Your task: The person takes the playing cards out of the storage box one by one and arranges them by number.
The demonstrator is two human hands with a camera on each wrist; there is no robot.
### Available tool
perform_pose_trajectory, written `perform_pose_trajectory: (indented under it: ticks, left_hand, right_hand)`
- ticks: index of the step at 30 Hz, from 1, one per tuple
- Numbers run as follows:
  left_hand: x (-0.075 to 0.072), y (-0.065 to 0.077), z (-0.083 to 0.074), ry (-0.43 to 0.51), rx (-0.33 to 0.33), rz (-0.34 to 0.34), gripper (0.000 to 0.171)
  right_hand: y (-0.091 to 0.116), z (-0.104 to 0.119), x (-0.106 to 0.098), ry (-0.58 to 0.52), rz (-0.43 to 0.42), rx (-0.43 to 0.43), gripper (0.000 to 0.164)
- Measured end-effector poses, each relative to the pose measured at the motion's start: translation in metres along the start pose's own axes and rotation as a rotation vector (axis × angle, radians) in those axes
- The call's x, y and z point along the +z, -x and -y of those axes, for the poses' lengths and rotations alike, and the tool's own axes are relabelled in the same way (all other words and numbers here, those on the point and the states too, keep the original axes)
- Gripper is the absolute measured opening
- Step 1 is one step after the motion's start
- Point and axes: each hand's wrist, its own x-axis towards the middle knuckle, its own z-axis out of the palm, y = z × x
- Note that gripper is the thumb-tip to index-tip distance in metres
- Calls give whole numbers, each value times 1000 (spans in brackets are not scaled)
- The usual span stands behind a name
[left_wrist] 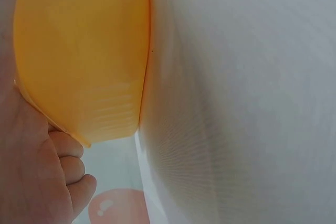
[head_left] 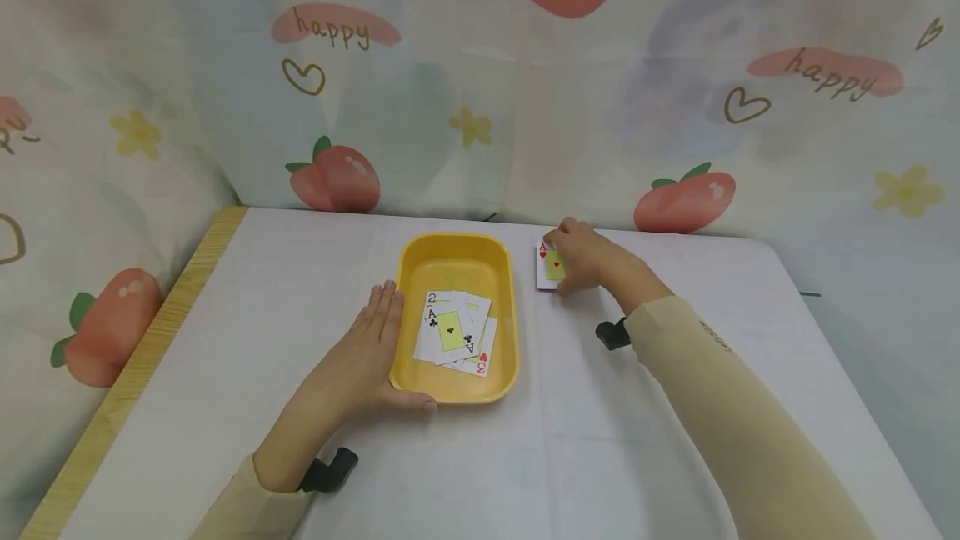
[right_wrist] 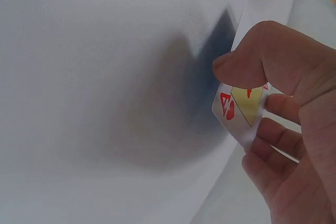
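My left hand lies along the left side of a yellow plastic tray, its fingers straight against the rim and the thumb at the near corner. The tray's outer wall fills much of the left wrist view. Inside the tray, several playing cards lie face up in an overlapping pile, an ace of clubs on top. Right of the tray, my right hand grips an ace of hearts playing card by its near and far edges, as the right wrist view shows. Whether other cards lie under it is unclear.
A white cloth covers the table, with a wooden edge bare along the left. Behind stands a patterned curtain with peaches and hearts, close to the table's far edge. Both wrists wear black straps.
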Motion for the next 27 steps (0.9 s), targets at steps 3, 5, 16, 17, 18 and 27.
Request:
perform_pose_trajectory:
  ticks: [3, 5, 16, 17, 18, 27]
  left_hand:
    - [0, 1, 0, 0, 0, 0, 147]
    - [0, 1, 0, 2, 3, -1, 147]
    - [-1, 1, 0, 1, 10, -5, 147]
    - [-1, 0, 0, 0, 9, -5, 147]
    - [-1, 0, 0, 0, 7, -6, 147]
    - [0, 1, -1, -5, -8, -6, 148]
  right_hand:
    - [0, -2, 2, -2, 10, 2, 84]
    - [1, -3, 3, -6, 13, 2, 83]
    - [-1, -4, 8, -16, 28, 17, 82]
    - [-1, -4, 8, -15, 31, 17, 82]
    - [-2, -5, 9, -11, 34, 16, 82]
    - [-4, -6, 11, -4, 52, 16, 85]
